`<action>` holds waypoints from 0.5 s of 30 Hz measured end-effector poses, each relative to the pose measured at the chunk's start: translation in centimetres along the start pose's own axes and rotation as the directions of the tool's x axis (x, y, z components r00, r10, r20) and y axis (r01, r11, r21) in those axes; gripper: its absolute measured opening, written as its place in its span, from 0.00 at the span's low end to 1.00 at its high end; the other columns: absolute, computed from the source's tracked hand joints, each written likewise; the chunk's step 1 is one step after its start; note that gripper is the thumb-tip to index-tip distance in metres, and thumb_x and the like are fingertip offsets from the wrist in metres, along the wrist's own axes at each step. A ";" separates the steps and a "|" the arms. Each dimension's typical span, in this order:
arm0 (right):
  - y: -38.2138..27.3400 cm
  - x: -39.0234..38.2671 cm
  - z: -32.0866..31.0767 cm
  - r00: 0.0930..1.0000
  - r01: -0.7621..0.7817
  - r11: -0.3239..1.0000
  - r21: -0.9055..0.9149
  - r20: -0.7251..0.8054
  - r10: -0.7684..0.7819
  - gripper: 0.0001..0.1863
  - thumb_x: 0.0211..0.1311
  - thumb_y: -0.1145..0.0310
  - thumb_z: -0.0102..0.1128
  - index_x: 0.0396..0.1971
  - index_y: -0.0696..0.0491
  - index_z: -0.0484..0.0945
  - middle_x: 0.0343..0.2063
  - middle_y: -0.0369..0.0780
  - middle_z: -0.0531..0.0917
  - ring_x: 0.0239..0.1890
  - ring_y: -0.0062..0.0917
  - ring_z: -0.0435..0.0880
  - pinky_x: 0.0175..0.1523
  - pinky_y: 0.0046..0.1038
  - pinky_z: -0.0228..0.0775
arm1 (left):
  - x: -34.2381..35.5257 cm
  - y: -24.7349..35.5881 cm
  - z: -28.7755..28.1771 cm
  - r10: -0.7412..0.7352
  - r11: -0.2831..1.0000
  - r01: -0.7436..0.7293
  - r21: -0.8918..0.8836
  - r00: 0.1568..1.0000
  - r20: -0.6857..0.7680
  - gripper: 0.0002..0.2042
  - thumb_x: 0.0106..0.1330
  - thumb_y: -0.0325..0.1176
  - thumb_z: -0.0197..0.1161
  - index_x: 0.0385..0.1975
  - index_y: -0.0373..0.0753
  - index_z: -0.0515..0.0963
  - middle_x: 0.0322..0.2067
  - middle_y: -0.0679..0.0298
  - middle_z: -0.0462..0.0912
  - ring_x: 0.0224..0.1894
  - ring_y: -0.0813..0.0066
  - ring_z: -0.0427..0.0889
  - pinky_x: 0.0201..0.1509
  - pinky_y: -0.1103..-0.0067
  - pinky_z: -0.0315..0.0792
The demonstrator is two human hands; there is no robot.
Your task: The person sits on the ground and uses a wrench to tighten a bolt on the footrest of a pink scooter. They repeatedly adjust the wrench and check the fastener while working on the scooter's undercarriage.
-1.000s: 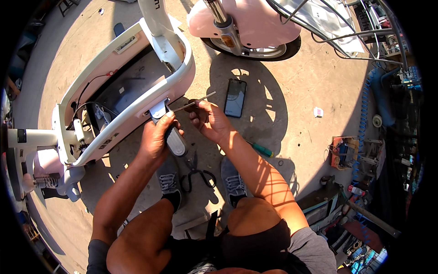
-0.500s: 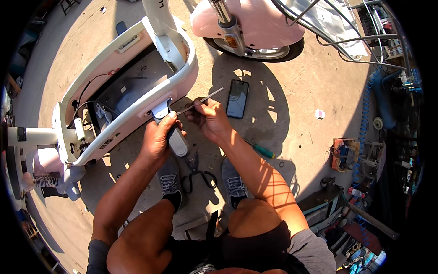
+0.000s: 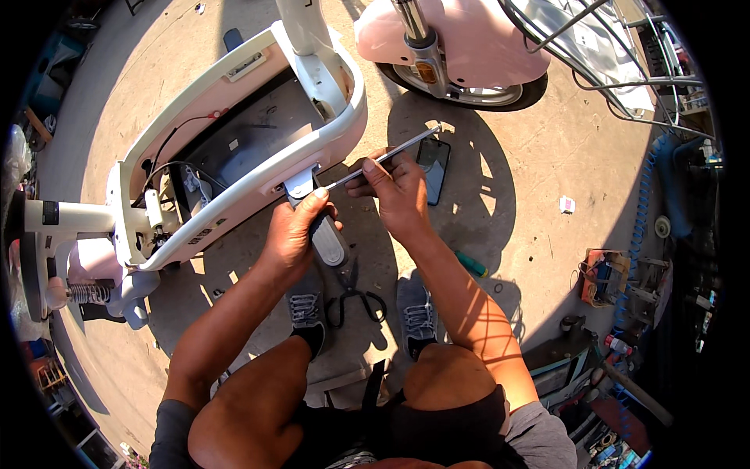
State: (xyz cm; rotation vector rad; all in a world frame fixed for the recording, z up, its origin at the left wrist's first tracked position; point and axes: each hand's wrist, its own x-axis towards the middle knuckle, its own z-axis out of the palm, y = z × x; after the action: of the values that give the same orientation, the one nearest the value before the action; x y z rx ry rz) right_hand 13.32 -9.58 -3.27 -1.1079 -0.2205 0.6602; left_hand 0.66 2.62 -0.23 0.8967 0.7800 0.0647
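Note:
My left hand (image 3: 295,227) is closed around a grey footrest (image 3: 330,244), with my thumb near its upper end. A white bracket (image 3: 300,184) joins the footrest to the side of a pink-and-white scooter body (image 3: 258,168). In my right hand (image 3: 394,187), pinched between thumb and fingers, lies a slim silver rod tool (image 3: 414,141) with a small knobbed end pointing up and right. Its other end reaches to the footrest beside my left thumb; the exact contact there is hidden.
A phone (image 3: 436,176) lies on the concrete beyond my right hand. Black-handled scissors (image 3: 355,301) and a green-handled screwdriver (image 3: 471,263) are on the ground near my shoes. A pink-fendered wheel (image 3: 469,90) stands ahead. Toolboxes and a blue coiled hose (image 3: 644,187) line the right.
The view has shifted, so the scene sits farther right. The rod tool has swung and now reaches farther up and right past my right hand, over the phone's edge. My left hand keeps its grip.

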 end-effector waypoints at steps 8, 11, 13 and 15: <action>-1.6 -0.1 1.3 0.994 0.107 0.984 -0.140 0.031 -0.104 0.09 0.69 0.70 0.56 0.40 0.61 0.71 0.30 0.41 0.81 0.32 0.25 0.85 0.36 0.26 0.82 | -0.2 0.1 0.1 -0.007 1.000 0.007 -0.015 1.000 -0.014 0.15 0.65 0.43 0.65 0.37 0.37 0.75 0.29 0.62 0.80 0.28 0.72 0.81 0.35 0.76 0.77; -1.7 0.2 1.0 0.993 0.111 0.983 -0.145 0.046 -0.105 0.09 0.69 0.70 0.56 0.40 0.61 0.71 0.31 0.41 0.82 0.32 0.25 0.85 0.36 0.26 0.82 | -0.1 -0.2 0.1 -0.002 0.999 0.002 -0.036 1.000 -0.004 0.15 0.65 0.43 0.65 0.38 0.37 0.75 0.29 0.62 0.80 0.29 0.72 0.81 0.35 0.76 0.77; -1.4 0.5 0.6 0.996 0.091 0.990 -0.107 0.031 -0.088 0.09 0.68 0.70 0.56 0.39 0.61 0.71 0.31 0.42 0.82 0.31 0.24 0.85 0.36 0.26 0.82 | 0.1 -0.2 0.0 0.000 1.000 0.001 -0.032 1.000 0.020 0.14 0.65 0.42 0.65 0.39 0.38 0.75 0.30 0.62 0.80 0.29 0.72 0.82 0.35 0.76 0.77; -1.2 0.6 0.6 0.996 0.083 0.991 -0.105 0.023 -0.081 0.09 0.68 0.70 0.56 0.39 0.61 0.71 0.31 0.42 0.82 0.31 0.24 0.85 0.35 0.26 0.81 | 0.0 -0.3 0.0 0.000 0.999 0.001 -0.033 1.000 0.022 0.14 0.65 0.42 0.65 0.39 0.38 0.75 0.30 0.62 0.80 0.28 0.72 0.82 0.35 0.76 0.77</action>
State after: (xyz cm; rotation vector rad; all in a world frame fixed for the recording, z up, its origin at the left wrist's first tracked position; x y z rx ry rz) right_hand 13.92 -9.11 -1.97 -1.1884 -0.3190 0.5908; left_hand 0.55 2.47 -0.41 0.8647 0.7566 0.0666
